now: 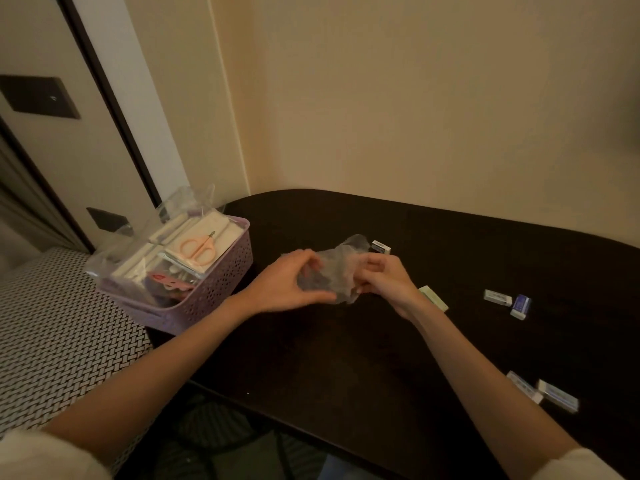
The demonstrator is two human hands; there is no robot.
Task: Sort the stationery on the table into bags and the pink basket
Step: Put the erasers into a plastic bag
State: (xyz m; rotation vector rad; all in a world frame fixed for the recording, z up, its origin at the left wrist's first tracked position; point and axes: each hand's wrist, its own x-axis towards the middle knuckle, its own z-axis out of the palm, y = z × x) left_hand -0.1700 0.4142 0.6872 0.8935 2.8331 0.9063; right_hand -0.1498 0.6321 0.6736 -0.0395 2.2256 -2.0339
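While both hands hover over the dark table point(346, 358), the left hand point(287, 285) and right hand point(384, 278) pinch a clear bag point(332, 268) stretched between them; the pink basket point(211, 289) sits just left of the left hand; erasers point(498, 297) lie right of the right hand.

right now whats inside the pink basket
On top in the pink basket lie pink scissors on white packets, with clear bags at the back. Whatever sits lower is covered.
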